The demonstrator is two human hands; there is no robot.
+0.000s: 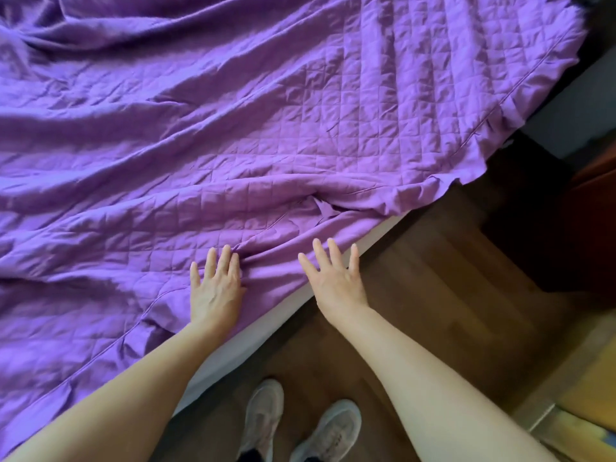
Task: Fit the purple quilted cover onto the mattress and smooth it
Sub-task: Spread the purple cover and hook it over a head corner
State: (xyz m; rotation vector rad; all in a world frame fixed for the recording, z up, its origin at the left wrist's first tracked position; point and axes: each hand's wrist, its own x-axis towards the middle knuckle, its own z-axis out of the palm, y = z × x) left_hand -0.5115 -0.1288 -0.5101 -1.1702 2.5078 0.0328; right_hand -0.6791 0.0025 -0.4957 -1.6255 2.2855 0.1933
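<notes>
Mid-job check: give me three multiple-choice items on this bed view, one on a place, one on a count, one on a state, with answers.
1. Where is the left hand?
A. flat on the purple quilted cover
B. on the wooden floor
C. on a shoe

2. How many shoes show?
A. one
B. two
C. four

3. The cover near the hands is:
A. smooth
B. folded into a stack
C. wrinkled

Answers: 1 A, palm lies on the cover by the mattress edge. 2 B, a pair of pale shoes below. 3 C, creases run from the hands; right hand spread open.
</notes>
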